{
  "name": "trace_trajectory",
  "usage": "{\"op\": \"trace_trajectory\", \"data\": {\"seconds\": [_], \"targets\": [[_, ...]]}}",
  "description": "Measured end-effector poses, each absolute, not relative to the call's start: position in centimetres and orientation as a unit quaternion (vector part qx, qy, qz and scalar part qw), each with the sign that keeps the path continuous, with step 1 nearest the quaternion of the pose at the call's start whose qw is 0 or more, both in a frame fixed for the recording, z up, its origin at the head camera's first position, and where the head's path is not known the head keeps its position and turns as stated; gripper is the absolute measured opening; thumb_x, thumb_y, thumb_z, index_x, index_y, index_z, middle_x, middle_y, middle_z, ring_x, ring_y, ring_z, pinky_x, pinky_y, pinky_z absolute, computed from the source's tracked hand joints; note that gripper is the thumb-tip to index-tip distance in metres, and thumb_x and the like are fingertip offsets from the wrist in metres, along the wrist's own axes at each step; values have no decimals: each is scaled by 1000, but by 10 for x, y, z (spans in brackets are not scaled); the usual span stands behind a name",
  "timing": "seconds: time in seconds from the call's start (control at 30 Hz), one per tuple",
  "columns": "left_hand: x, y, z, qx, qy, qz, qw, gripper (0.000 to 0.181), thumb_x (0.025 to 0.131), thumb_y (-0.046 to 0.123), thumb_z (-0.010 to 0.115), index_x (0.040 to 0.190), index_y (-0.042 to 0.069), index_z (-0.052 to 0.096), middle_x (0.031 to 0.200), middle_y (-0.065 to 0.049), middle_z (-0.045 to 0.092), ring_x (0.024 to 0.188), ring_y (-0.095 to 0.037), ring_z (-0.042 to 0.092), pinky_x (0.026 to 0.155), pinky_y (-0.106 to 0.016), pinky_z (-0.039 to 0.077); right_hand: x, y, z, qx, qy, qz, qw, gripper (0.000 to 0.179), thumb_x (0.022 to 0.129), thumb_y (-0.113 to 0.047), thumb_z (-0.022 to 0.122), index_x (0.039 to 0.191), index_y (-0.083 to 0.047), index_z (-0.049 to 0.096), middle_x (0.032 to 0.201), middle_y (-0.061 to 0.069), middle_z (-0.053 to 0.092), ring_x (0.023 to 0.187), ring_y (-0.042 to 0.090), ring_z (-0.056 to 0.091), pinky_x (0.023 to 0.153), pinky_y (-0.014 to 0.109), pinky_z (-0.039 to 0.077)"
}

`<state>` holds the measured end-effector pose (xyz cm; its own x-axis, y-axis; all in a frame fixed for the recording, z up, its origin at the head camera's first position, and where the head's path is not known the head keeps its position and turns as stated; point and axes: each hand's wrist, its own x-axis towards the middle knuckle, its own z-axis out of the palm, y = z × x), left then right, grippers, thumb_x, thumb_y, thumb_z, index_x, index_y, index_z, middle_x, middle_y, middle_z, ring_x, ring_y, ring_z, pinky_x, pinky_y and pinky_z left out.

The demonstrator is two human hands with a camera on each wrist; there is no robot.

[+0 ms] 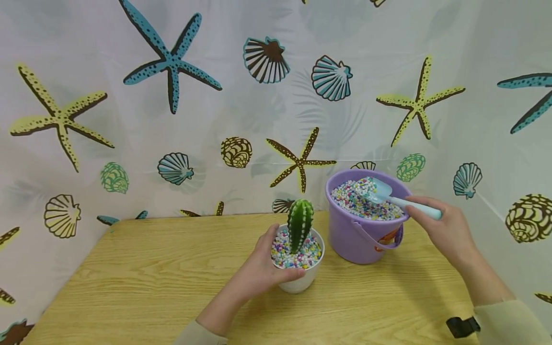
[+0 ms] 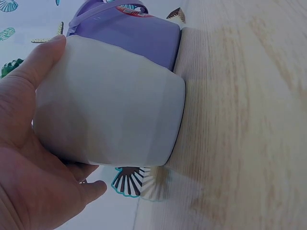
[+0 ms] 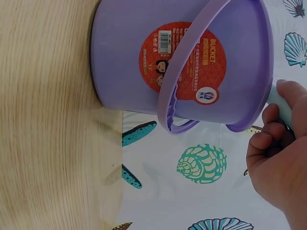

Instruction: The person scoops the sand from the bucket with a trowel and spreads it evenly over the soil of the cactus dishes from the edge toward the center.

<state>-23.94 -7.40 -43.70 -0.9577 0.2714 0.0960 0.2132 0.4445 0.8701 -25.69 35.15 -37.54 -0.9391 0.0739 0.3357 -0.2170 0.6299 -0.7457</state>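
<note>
My left hand point(image 1: 260, 268) grips the near left side of a white flower pot point(image 2: 110, 103), thumb at the rim and fingers around the side. A green cactus point(image 1: 299, 225) stands upright in the pot, set in small multicoloured pebbles point(image 1: 282, 249). To the right, my right hand point(image 1: 446, 230) holds the handle of a light blue toy shovel point(image 1: 381, 191). Its blade carries pebbles and lies over the pebble heap in a purple bucket point(image 3: 129, 57). In the right wrist view the fingers curl round the handle beside the bucket's rim; the blade is hidden there.
The bucket's purple handle point(image 3: 192, 48) hangs down its near side, across a red label point(image 3: 211, 62). Both containers stand on a wooden table point(image 1: 164, 268). Behind and at the right hangs a white cloth point(image 1: 207, 120) with starfish and shells. A black object point(image 1: 463, 327) sits by the right cuff.
</note>
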Motion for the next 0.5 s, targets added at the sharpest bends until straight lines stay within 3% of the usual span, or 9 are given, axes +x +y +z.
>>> {"op": "trace_trajectory", "data": {"seconds": [0.07,0.2,0.3,0.43,0.5], "targets": [[-239,-74,-437,143,849,508,27,132,79,45,101,177,12,19,172,-24,33,154,-45,41,124,-66,36,-255,350,-376,38,-884,431,177,52,107,-52,71,144,-15,75,148,16,67,83,24,48,56,36,40],[-239,-75,-438,143,848,509,26,132,79,45,101,177,11,19,171,-24,34,154,-44,41,124,-67,36,-251,344,-377,33,-878,439,187,51,107,-52,72,143,-16,76,147,14,69,101,21,52,70,29,43],[-239,-75,-437,142,849,508,25,132,79,45,101,177,11,19,171,-24,34,154,-44,41,124,-66,35,-247,340,-377,28,-874,447,191,51,107,-52,72,143,-16,76,140,13,71,93,20,53,67,29,45],[-239,-75,-436,140,847,511,30,132,79,45,101,177,12,19,172,-24,33,155,-45,40,125,-66,35,-240,333,-375,24,-870,454,190,52,107,-53,72,143,-15,76,131,13,69,69,18,45,52,33,43],[-239,-74,-436,137,846,514,35,132,79,45,101,177,12,19,173,-24,32,155,-45,39,125,-67,34,-237,331,-374,24,-871,454,189,53,107,-53,71,143,-15,75,134,14,69,68,17,44,50,33,42]]}}
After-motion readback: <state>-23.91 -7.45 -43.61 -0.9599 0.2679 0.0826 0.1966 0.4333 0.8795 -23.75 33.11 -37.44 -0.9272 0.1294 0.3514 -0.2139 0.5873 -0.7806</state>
